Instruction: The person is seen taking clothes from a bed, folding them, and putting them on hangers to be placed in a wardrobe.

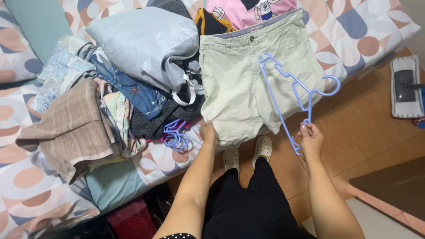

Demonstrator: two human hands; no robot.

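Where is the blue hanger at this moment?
In the head view, the blue hanger is right of centre, held by the right hand over the right leg of the beige shorts on the bed.

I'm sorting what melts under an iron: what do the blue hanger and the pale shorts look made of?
The blue hanger looks like moulded plastic: thin, smooth, evenly coloured bars. The pale shorts look like matte woven cotton twill, softly creased, though the fibre can't be confirmed.

Pale khaki shorts flat on bed; blue hanger tilted above
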